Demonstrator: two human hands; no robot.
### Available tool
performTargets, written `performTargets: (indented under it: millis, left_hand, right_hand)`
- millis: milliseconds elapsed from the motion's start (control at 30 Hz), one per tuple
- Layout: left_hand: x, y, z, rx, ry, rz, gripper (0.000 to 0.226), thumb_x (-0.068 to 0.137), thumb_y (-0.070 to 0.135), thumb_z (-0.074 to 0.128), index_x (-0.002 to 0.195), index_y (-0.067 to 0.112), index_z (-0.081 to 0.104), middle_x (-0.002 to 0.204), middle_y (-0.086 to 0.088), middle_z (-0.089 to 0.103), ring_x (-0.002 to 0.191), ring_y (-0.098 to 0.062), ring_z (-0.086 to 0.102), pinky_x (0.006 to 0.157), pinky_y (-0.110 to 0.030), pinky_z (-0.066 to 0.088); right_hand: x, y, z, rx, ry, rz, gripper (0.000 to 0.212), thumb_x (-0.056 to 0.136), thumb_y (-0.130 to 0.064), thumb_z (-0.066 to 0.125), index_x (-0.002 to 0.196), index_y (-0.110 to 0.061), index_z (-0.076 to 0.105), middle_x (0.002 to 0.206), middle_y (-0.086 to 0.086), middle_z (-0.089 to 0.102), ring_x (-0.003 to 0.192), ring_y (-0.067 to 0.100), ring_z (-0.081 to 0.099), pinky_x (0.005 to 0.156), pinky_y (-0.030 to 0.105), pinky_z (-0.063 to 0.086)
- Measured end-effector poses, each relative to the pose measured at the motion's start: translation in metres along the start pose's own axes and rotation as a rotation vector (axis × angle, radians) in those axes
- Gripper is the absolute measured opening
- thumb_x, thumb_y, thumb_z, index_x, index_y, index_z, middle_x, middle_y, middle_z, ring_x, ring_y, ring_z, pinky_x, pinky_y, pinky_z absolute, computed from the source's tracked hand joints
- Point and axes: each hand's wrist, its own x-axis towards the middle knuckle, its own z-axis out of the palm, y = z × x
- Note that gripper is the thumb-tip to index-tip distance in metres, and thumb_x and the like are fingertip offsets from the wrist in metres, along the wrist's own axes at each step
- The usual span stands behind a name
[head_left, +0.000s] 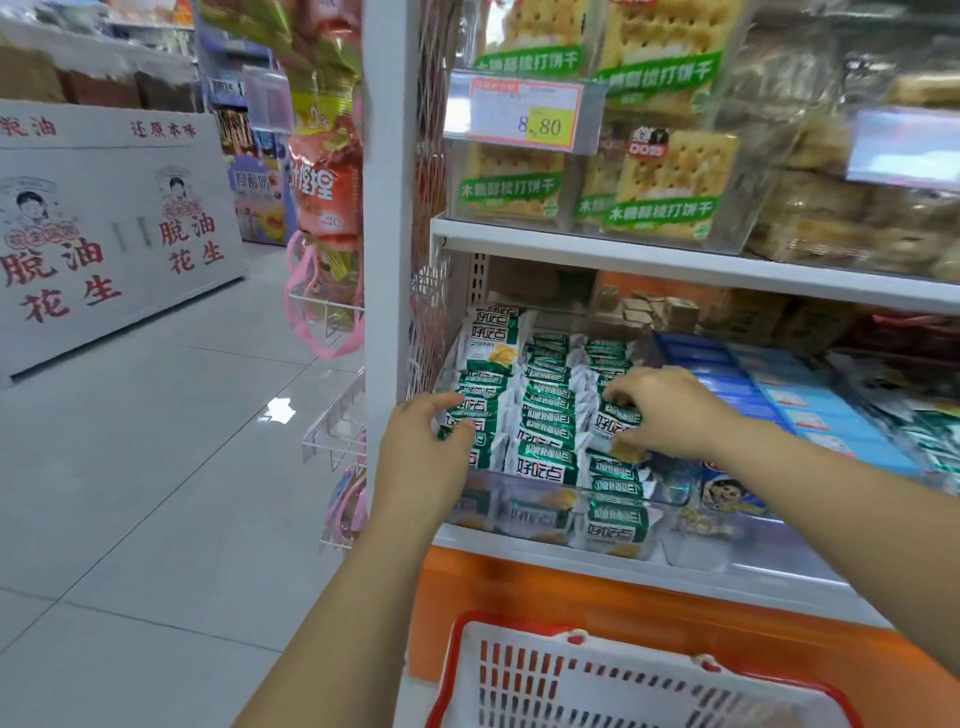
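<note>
A clear plastic bin on the middle shelf holds several rows of small green-and-white snack packets. My left hand reaches into the bin's left row, thumb and fingers curled round a green packet. My right hand is over the right row and pinches another green packet that is tilted up. Both forearms stretch in from the bottom of the view.
A red-and-white shopping basket sits below me against the orange shelf base. Blue packets fill the neighbouring bin. Cracker packs and a price tag are on the upper shelf. A white post and grey tiled aisle floor lie left.
</note>
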Motion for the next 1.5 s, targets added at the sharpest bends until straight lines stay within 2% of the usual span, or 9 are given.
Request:
performTargets:
  millis: [200,300,433,567,767,967,1133,1400,1500]
  left_hand:
    - [-0.002,0.001,-0.003,0.049,0.007,0.034,0.03,0.094,0.017,0.057,0.123,0.023,0.059,0.142,0.0,0.045,0.126,-0.011,0.043,0.092,-0.019,0.028]
    - [-0.006,0.009,-0.004,0.057,0.039,0.106,0.03,0.093,0.015,0.058,0.122,0.023,0.06,0.138,0.002,0.046,0.12,-0.006,0.043,0.094,-0.016,0.026]
    - [-0.014,0.027,-0.001,0.028,-0.064,0.206,0.037,0.091,0.019,0.063,0.126,0.03,0.056,0.134,0.012,0.051,0.118,-0.002,0.046,0.098,-0.02,0.032]
    - [-0.028,0.043,0.004,-0.174,-0.349,0.229,0.04,0.089,0.02,0.066,0.125,0.034,0.057,0.122,0.016,0.062,0.113,-0.003,0.057,0.1,-0.032,0.045]
    - [-0.036,0.042,-0.002,-0.306,-0.363,0.217,0.018,0.091,0.017,0.062,0.107,0.023,0.064,0.102,0.004,0.071,0.093,-0.011,0.067,0.084,-0.029,0.055]
    - [-0.037,0.043,-0.009,-0.411,-0.373,0.195,0.016,0.091,0.01,0.059,0.104,0.018,0.063,0.102,0.002,0.072,0.091,-0.004,0.067,0.068,-0.01,0.05]
    - [-0.039,0.045,-0.008,-0.424,-0.386,0.197,0.018,0.089,0.014,0.06,0.102,0.026,0.064,0.102,0.009,0.072,0.097,-0.003,0.065,0.083,-0.017,0.05]
    - [-0.037,0.039,-0.003,-0.385,-0.313,0.114,0.031,0.088,0.037,0.06,0.103,0.011,0.064,0.098,-0.011,0.071,0.088,-0.023,0.067,0.088,-0.045,0.053]
    - [-0.04,0.037,0.002,-0.439,-0.337,-0.01,0.033,0.086,0.038,0.06,0.101,0.009,0.066,0.099,-0.015,0.071,0.076,-0.017,0.071,0.073,-0.034,0.058]
  right_hand:
    - [-0.003,-0.005,0.003,-0.06,-0.022,0.092,0.03,0.084,-0.034,0.061,0.106,-0.015,0.055,0.089,0.001,0.063,0.089,0.022,0.056,0.116,0.044,0.016]
    - [-0.018,-0.006,-0.009,0.055,0.172,0.118,0.037,0.086,-0.03,0.061,0.12,-0.017,0.054,0.11,0.001,0.058,0.108,0.022,0.054,0.116,0.041,0.016]
    - [-0.049,-0.026,-0.032,0.283,0.411,-0.069,0.039,0.083,-0.025,0.068,0.121,-0.017,0.061,0.099,-0.007,0.048,0.102,0.023,0.053,0.098,0.041,0.037]
    - [-0.073,-0.05,-0.052,0.443,0.369,-0.189,0.039,0.08,-0.031,0.073,0.117,-0.026,0.064,0.097,-0.014,0.055,0.094,0.009,0.053,0.082,0.024,0.042]
    - [-0.094,-0.06,-0.061,0.815,0.322,-0.07,0.038,0.071,-0.034,0.078,0.099,-0.042,0.054,0.102,-0.026,0.06,0.101,-0.011,0.054,0.085,0.004,0.041]
    - [-0.111,-0.063,-0.051,1.225,0.459,0.012,0.012,0.069,-0.024,0.072,0.078,-0.023,0.063,0.079,-0.012,0.07,0.077,0.002,0.066,0.075,0.016,0.05]
    - [-0.115,-0.07,-0.053,1.186,0.59,-0.027,0.02,0.074,-0.008,0.073,0.068,-0.024,0.063,0.084,-0.017,0.069,0.083,0.001,0.065,0.077,0.015,0.05]
    - [-0.109,-0.065,-0.051,1.254,0.336,0.037,0.005,0.083,-0.013,0.067,0.083,-0.015,0.062,0.076,-0.003,0.062,0.072,0.004,0.059,0.071,0.015,0.049]
    - [-0.107,-0.065,-0.047,1.25,0.186,0.071,0.016,0.09,-0.02,0.059,0.076,-0.014,0.053,0.065,-0.011,0.056,0.064,0.001,0.055,0.077,0.026,0.052]
